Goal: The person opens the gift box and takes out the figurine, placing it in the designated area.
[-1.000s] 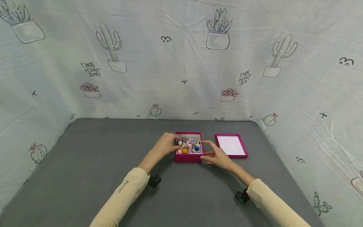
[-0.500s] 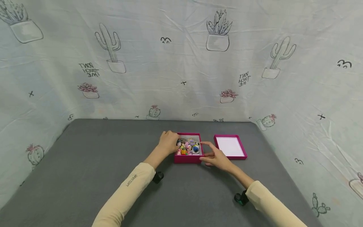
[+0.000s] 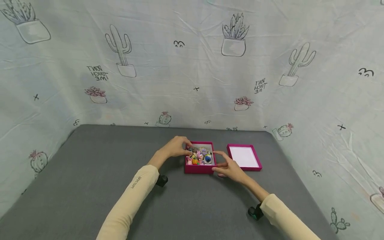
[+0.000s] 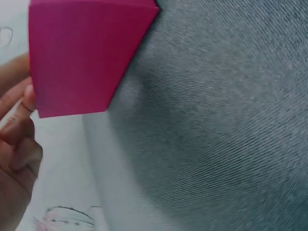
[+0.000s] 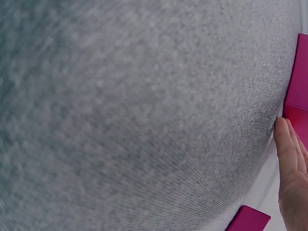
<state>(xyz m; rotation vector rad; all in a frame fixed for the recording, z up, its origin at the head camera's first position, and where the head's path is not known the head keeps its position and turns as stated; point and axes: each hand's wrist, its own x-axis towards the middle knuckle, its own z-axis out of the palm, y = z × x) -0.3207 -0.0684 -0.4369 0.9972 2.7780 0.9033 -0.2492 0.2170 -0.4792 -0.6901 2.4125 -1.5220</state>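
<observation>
The left hand [image 3: 176,146] has turned, thumb and fingers now parted at the figures [image 3: 200,155] in the box [image 3: 199,169], any grip unclear, while the right hand [image 3: 232,170], loosely spread, touches the box's right side, so handling seems ongoing.

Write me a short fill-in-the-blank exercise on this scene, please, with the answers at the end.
1. Of the box and the lid, the one holding figurines is the ____.
2. In the head view, the lid lies to the ____ of the box.
3. The hand farther from the lid is the person's ____ one.
4. The lid's inner face is ____.

Missing words: box; right; left; white.
</observation>
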